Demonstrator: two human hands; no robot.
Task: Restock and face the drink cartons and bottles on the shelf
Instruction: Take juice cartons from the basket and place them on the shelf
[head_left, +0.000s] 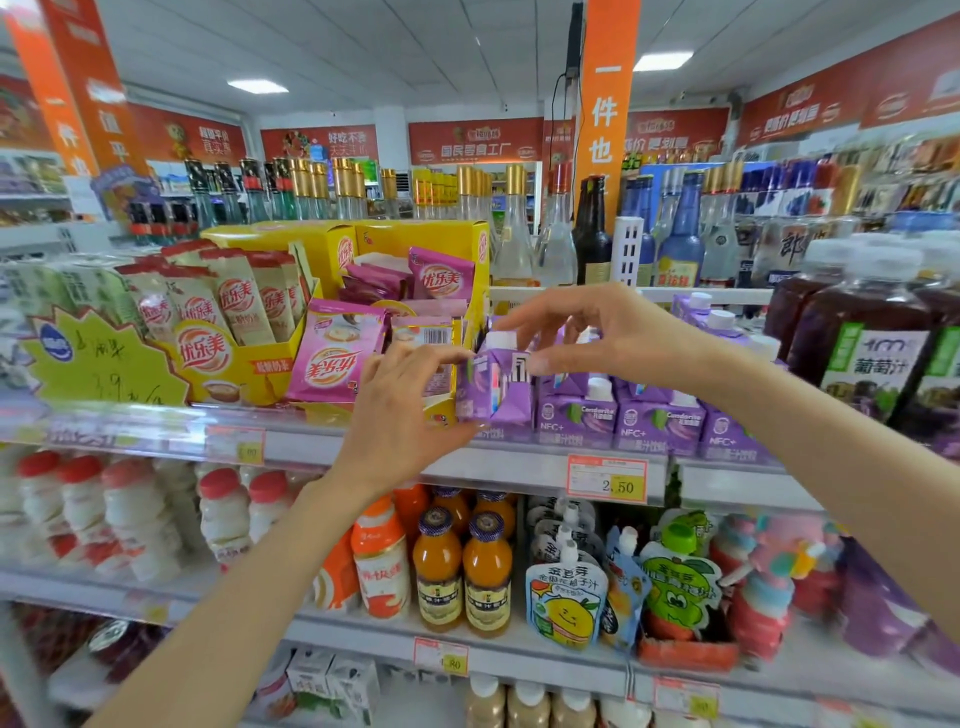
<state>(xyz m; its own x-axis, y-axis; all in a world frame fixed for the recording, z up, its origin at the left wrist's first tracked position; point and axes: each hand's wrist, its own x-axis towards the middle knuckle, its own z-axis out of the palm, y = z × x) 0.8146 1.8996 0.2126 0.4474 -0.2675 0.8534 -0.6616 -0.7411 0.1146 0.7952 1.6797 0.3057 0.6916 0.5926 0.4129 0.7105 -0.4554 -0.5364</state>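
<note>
Small purple cardboard drink carton with white cap (496, 387), side-on at left end of purple carton row (660, 423) on grey metal shelf (311, 442). Gripped at side by left hand (400, 410), pinched on top by right hand (597, 332), likely to twist label forward.

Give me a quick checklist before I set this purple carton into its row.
1. Grip: left hand and right hand both hold the purple carton: ok.
2. White cap in place: ok.
3. Front faces out like the row of cartons: not ok, turned sideways.
4. Row standing upright: ok.
5. Free slot beside the yellow box: cannot tell, hidden behind the carton.
</note>
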